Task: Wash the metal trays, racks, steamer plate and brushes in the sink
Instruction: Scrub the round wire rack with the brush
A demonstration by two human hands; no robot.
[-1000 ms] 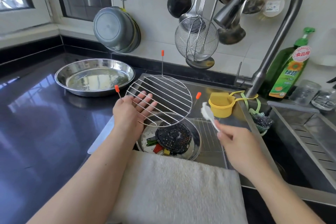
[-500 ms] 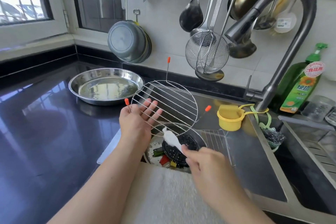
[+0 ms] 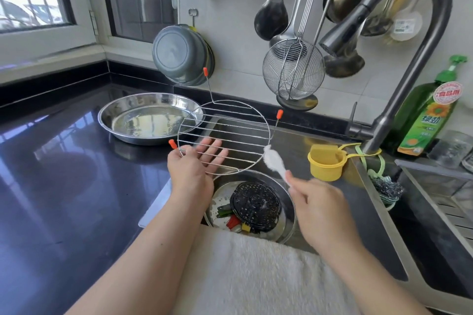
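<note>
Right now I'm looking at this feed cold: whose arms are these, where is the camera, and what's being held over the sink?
There is no machine here: these are a person's two bare arms, filmed by one wide-angle camera worn on the head, looking forward and down. The left hand supports a round wire rack with orange-tipped legs above the sink. The right hand grips a white brush, its head at the rack's right edge. Below, a black perforated steamer plate lies in a metal tray. Another metal pan sits on the dark counter.

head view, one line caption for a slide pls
Left hand holds a round wire rack over the sink while the right hand brings a white brush to its rim.
</note>
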